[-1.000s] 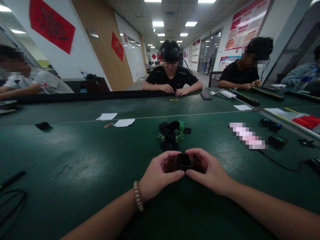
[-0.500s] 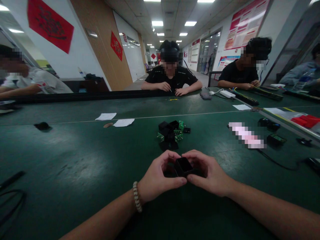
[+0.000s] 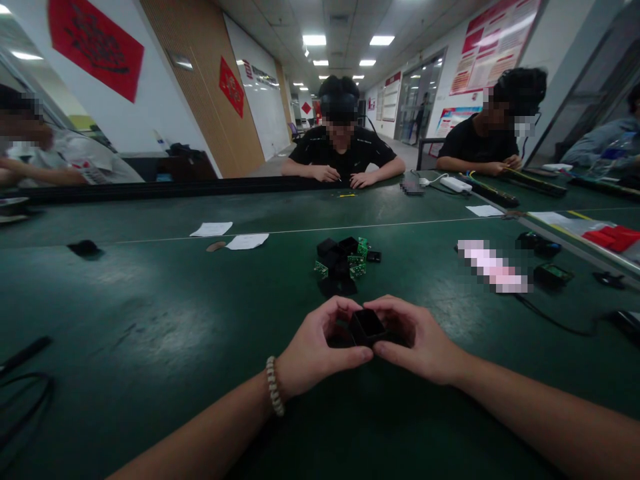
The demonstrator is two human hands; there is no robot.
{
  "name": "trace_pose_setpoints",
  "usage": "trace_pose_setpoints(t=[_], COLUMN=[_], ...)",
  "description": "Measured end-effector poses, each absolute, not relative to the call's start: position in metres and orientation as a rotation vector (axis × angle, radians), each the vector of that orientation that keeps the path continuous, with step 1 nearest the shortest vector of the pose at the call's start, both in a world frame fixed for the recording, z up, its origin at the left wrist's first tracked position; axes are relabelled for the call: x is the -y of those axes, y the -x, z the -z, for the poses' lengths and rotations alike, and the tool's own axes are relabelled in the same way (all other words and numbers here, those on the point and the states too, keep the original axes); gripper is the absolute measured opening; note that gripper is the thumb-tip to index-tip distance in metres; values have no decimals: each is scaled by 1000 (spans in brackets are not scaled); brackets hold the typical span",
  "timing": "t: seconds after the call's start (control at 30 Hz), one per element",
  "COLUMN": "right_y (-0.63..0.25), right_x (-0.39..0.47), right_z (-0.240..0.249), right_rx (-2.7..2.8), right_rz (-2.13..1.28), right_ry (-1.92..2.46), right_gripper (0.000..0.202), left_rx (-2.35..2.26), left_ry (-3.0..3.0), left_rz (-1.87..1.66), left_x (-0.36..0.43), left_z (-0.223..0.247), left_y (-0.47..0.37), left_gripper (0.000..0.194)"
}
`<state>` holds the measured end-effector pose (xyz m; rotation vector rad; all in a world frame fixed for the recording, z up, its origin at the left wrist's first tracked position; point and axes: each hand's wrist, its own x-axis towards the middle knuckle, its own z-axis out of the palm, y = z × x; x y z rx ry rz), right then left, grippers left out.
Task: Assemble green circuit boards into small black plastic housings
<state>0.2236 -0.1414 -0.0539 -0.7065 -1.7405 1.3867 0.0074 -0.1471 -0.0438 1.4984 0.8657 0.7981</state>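
A small black open-topped box is held between both hands, just above the green table or on it; I cannot tell which. My left hand, with a beaded bracelet at the wrist, grips its left side between curled fingers and thumb. From the right, my right hand closes on it in the same way, and the two thumbs nearly meet at the front. Beyond the hands lies a pile of black plastic housings mixed with small green circuit boards.
Two paper sheets lie left of the pile. A pixelated flat object, a small dark device and black cables are to the right. Another cable is at the left edge. Across the table sit several people, one directly opposite.
Both hands and the black box stay nearly in place, with the box's opening tipped slightly. The view has shifted a little.
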Motion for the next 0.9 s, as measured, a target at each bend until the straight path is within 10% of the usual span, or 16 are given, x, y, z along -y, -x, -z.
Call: trace_pose_setpoints(t=[0.9], right_y=[-226], right_x=[141], right_z=[61], right_rx=[1742], right_rz=[-1428], right_ry=[693], right_gripper=[58], left_rx=[-887], left_ry=[-1497], left_rz=[-808], left_x=[148], left_z=[41], left_y=[-8], left_gripper=[47])
